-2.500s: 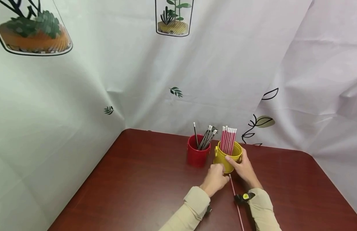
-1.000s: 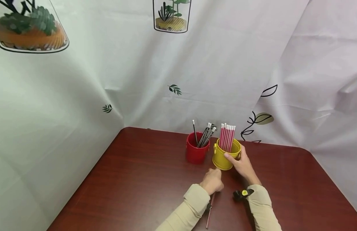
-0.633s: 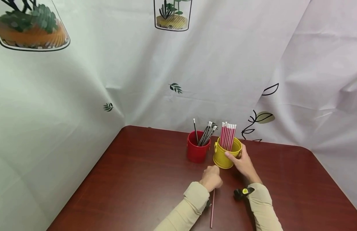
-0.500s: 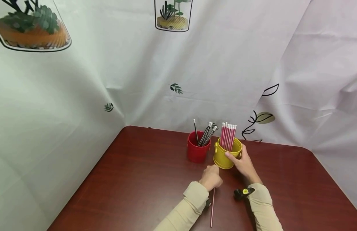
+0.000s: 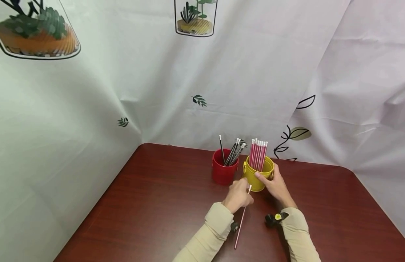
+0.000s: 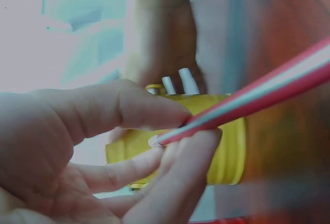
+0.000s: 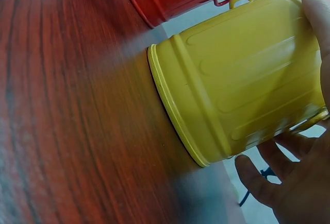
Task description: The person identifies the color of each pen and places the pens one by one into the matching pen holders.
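Observation:
Between thumb and fingers, my left hand [image 5: 237, 194] pinches a pink pencil [image 5: 240, 227] near its white eraser end. In the left wrist view the pencil [image 6: 247, 100] slants off to the upper right, in front of the yellow bucket. My right hand [image 5: 278, 187] holds the yellow bucket [image 5: 255, 182] by its right side, thumb at the rim. Several pink pencils [image 5: 257, 154] stand in that bucket, eraser ends up. Seen from the right wrist, the yellow bucket [image 7: 242, 80] has its base on the table, with curled fingers partly round it.
Left of the yellow bucket stands a red bucket [image 5: 223, 174] with several black pencils [image 5: 234, 153] leaning in it. The brown table [image 5: 150, 203] meets a white printed cloth [image 5: 163, 91] along its back and left edges.
The pink pencil lay on the table, then was taken up by my left hand. Hand and pencil have since risen toward the yellow bucket. My right hand stays on the bucket.

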The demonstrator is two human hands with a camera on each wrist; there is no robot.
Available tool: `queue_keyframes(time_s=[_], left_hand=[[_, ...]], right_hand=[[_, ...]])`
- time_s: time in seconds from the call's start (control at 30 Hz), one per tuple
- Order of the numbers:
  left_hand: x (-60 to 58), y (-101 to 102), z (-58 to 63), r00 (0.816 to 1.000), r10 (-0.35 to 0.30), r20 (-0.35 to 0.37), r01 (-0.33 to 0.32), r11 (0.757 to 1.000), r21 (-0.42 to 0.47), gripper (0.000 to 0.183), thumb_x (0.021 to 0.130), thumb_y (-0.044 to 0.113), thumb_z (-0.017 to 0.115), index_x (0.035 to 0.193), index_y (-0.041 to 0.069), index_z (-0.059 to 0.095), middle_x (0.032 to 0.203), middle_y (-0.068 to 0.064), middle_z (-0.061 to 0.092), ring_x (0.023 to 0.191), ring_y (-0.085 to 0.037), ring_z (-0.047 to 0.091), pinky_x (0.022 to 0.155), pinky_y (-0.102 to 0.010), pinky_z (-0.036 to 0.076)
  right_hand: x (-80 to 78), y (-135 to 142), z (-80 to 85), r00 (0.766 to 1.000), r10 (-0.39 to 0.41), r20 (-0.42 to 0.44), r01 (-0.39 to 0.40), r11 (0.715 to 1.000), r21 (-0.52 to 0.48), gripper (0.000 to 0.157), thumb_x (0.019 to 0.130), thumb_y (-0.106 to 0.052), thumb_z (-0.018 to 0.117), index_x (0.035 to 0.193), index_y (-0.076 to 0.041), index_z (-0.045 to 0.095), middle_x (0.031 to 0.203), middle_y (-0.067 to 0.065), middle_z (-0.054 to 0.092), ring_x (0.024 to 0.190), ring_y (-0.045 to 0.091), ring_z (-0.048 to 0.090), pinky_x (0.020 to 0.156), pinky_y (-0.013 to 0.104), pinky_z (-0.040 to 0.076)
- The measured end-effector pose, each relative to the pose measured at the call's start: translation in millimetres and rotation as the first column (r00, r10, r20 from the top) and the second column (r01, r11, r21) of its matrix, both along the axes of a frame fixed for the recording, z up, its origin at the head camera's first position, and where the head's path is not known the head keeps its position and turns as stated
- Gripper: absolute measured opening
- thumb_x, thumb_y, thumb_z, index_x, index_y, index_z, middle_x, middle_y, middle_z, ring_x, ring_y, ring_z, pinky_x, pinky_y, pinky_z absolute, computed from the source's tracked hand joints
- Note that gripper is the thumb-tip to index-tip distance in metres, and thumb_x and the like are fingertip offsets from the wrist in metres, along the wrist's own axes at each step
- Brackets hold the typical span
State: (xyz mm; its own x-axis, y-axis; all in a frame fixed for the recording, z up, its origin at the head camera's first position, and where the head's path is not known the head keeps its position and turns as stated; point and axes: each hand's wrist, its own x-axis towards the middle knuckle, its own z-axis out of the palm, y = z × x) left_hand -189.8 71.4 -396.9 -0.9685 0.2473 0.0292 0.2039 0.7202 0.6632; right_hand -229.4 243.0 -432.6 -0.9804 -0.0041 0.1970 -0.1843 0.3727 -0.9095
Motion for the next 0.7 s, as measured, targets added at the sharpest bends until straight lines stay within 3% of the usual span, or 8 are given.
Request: queue_keyframes(time_s=[0.2,0.33,0.53,0.7], left_hand=[[3.6,-1.6,18.5,0.998,-0.051,-0.035,0.053,0.997,0.056,0.036,0.066,0.008,0.078,0.093,0.013,0.054,0.065,0.005,0.05,0.061,-0.008,0.048,0.053,-0.021,0.041],[5.0,-1.6,24.6,0.993,-0.083,-0.089,0.093,0.988,0.12,0.036,0.069,0.007,0.077,0.097,0.013,0.054,0.068,0.007,0.052,0.062,-0.004,0.049,0.054,-0.017,0.042],[4.5,-1.0,24.9,0.958,-0.105,-0.266,0.162,0.965,0.205,0.031,0.069,0.002,0.073,0.092,0.012,0.057,0.072,0.005,0.056,0.065,-0.003,0.049,0.057,-0.011,0.041],[3.3,-1.1,24.1,0.929,-0.056,-0.365,0.171,0.941,0.291,0.026,0.068,0.0,0.072,0.088,0.01,0.058,0.077,0.003,0.056,0.068,-0.003,0.051,0.062,-0.008,0.043]], right_hand=[[-9.2,5.3,-13.6,1.0,-0.006,-0.015,0.006,1.0,0.03,0.079,0.083,-0.032,0.066,0.143,-0.012,0.017,0.132,0.016,0.042,0.114,0.025,0.045,0.097,0.039,0.036],[-8.0,5.6,-14.4,0.999,-0.004,-0.037,0.006,0.999,0.051,0.079,0.084,-0.031,0.066,0.142,-0.011,0.017,0.131,0.018,0.042,0.114,0.027,0.045,0.096,0.042,0.037],[-6.4,7.7,-16.0,0.999,-0.012,-0.043,0.016,0.994,0.106,0.076,0.086,-0.031,0.063,0.142,-0.009,0.016,0.131,0.023,0.041,0.114,0.033,0.044,0.095,0.048,0.036],[-7.3,8.0,-16.2,0.998,-0.015,-0.055,0.021,0.994,0.108,0.076,0.086,-0.029,0.063,0.142,-0.008,0.017,0.13,0.023,0.042,0.113,0.032,0.045,0.095,0.047,0.036]])
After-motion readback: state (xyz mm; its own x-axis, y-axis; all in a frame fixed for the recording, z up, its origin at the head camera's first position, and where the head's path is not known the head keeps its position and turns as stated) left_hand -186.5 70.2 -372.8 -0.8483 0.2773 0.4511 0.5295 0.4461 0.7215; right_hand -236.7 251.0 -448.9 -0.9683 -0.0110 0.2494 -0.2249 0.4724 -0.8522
